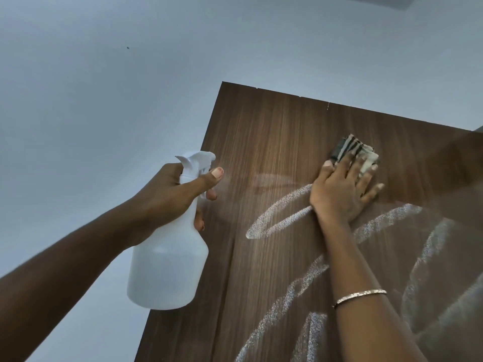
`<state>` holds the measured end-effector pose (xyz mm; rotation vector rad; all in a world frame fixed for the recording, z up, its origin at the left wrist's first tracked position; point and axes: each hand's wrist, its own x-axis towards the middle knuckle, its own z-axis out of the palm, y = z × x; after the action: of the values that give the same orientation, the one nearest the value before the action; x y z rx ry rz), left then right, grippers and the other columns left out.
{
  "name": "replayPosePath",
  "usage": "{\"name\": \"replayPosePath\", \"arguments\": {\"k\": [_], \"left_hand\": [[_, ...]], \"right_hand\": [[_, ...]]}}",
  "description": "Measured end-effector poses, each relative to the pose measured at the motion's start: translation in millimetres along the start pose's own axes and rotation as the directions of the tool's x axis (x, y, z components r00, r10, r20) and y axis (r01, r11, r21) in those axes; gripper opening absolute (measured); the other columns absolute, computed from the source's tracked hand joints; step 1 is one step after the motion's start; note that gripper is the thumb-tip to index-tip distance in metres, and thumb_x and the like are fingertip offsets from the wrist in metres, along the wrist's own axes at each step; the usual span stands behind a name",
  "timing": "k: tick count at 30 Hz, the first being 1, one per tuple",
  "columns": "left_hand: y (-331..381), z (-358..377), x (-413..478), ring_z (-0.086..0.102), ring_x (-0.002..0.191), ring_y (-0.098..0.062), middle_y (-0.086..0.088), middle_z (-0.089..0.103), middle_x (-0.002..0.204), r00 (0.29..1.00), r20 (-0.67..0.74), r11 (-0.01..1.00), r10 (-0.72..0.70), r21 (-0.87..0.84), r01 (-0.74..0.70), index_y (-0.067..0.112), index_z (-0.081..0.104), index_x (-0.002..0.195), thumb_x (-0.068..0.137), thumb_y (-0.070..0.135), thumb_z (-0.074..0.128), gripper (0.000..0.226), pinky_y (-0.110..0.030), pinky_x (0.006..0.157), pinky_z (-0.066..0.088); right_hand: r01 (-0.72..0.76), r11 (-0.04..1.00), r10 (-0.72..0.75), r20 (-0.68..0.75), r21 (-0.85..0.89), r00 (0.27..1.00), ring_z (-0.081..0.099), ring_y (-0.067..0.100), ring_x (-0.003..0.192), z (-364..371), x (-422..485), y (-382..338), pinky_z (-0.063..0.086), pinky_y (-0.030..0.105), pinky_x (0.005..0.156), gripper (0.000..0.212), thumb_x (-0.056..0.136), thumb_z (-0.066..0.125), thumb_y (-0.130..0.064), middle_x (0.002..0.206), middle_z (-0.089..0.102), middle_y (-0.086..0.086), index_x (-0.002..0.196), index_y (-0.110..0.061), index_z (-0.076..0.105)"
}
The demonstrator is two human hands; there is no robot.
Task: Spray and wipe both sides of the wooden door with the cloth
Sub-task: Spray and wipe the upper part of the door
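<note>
Closest to my view, a thin bracelet [360, 296] circles the right forearm, which reaches up across the wooden door [274, 126]. To its left I see the white spray bottle [167, 270] held in the air just beside the door's left edge, its nozzle turned toward the wood. The left hand [172, 189] is clamped around the bottle's neck, fingers curled under the trigger head.

Pale wet streaks [277, 212] loop over the door's dark grain, below and to either side of the right hand [339, 194]. That hand lies flat against the upper part of the door, fingers straight and spread, pressing the folded striped cloth [352, 152] onto the wood. The cloth sticks out past the fingertips, a little under the door's top edge.

Beyond the door rises a plain pale wall [104, 74].
</note>
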<state>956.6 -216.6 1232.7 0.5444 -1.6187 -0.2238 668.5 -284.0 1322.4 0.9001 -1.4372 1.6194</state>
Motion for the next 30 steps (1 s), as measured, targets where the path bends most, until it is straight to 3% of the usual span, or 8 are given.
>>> {"name": "replayPosePath", "arguments": {"k": [3,5,10,13,16,21,26,30], "left_hand": [[-0.1,-3.1,2.1,0.066,0.049,-0.018,0.009,0.067,0.057,1.000,-0.007,1.000,-0.007,-0.005,0.006,0.015,0.066,0.100,0.092,0.054,0.055,0.041,-0.024,0.049,0.053],[-0.3,-4.6,2.8,0.066,0.050,-0.019,0.007,0.067,0.057,1.000,-0.015,1.000,0.004,0.003,-0.004,0.013,0.067,0.099,0.092,0.055,0.055,0.044,-0.025,0.050,0.054],[-3.8,-4.4,1.2,0.065,0.046,-0.019,0.006,0.068,0.056,0.998,-0.054,0.999,0.032,-0.028,-0.034,0.016,0.064,0.101,0.093,0.052,0.055,0.038,-0.025,0.048,0.053],[-5.5,-10.3,2.6,0.063,0.042,-0.012,0.006,0.067,0.055,0.992,-0.129,1.000,0.009,-0.013,-0.011,0.019,0.064,0.094,0.092,0.054,0.055,0.036,-0.017,0.041,0.048],[-9.6,-16.5,2.6,0.064,0.043,-0.016,-0.009,0.070,0.064,0.991,-0.135,1.000,0.003,0.004,-0.002,0.014,0.066,0.089,0.087,0.058,0.056,0.045,-0.019,0.042,0.050],[-14.0,-25.4,-1.0,0.064,0.044,-0.019,0.006,0.072,0.065,0.988,-0.152,1.000,0.002,-0.002,-0.002,0.020,0.065,0.095,0.091,0.054,0.057,0.035,-0.024,0.043,0.053],[-18.6,-40.6,-7.5,0.068,0.055,-0.022,-0.003,0.072,0.069,0.987,-0.162,1.000,-0.003,0.025,0.008,0.018,0.068,0.096,0.094,0.052,0.057,0.035,-0.028,0.051,0.056],[-18.6,-48.0,-10.5,0.066,0.047,-0.020,0.002,0.074,0.072,0.985,-0.174,0.999,-0.010,0.038,0.017,0.022,0.065,0.097,0.094,0.051,0.057,0.031,-0.024,0.045,0.054]], "right_hand": [[0.035,0.999,-0.035,-0.037,0.003,0.999,-0.005,0.034,0.158,9.0,-26.6,-42.5,-0.012,0.055,0.124,0.063,0.109,0.015,-0.048,0.171,0.007,0.008,0.164,-0.017,0.010],[0.202,0.978,-0.199,-0.052,0.044,0.979,-0.003,0.032,0.158,17.1,-51.6,-81.9,-0.015,0.054,0.124,0.063,0.110,0.018,-0.047,0.170,0.014,0.007,0.164,-0.016,0.014],[0.643,0.754,-0.639,0.082,-0.134,0.765,-0.013,0.036,0.156,20.4,-91.0,-163.6,-0.015,0.056,0.123,0.077,0.107,0.024,-0.054,0.168,0.004,0.026,0.161,-0.001,0.013],[0.663,0.712,-0.665,0.078,-0.230,0.742,-0.011,0.036,0.157,22.1,-82.7,-176.7,-0.007,0.055,0.126,0.074,0.110,0.019,-0.051,0.167,0.004,0.028,0.159,0.004,0.015],[0.688,0.720,-0.682,0.087,-0.097,0.726,-0.008,0.032,0.158,33.4,-73.5,-169.2,-0.005,0.048,0.128,0.073,0.111,0.017,-0.049,0.170,-0.003,0.020,0.161,0.003,0.006],[0.615,0.784,-0.621,0.086,0.089,0.779,-0.008,0.026,0.158,32.0,-99.3,-161.1,-0.003,0.046,0.128,0.076,0.105,0.005,-0.053,0.171,-0.001,0.014,0.163,-0.004,0.003],[0.730,0.661,-0.746,0.053,0.173,0.663,0.005,0.024,0.159,30.2,-180.0,-140.2,0.007,0.045,0.128,0.070,0.106,0.015,-0.047,0.171,0.011,0.013,0.162,-0.006,0.017],[0.721,0.680,-0.731,0.052,0.134,0.680,0.004,0.023,0.159,34.8,-164.8,-149.0,0.006,0.045,0.128,0.068,0.108,0.014,-0.046,0.171,0.012,0.012,0.163,-0.007,0.016]]}}
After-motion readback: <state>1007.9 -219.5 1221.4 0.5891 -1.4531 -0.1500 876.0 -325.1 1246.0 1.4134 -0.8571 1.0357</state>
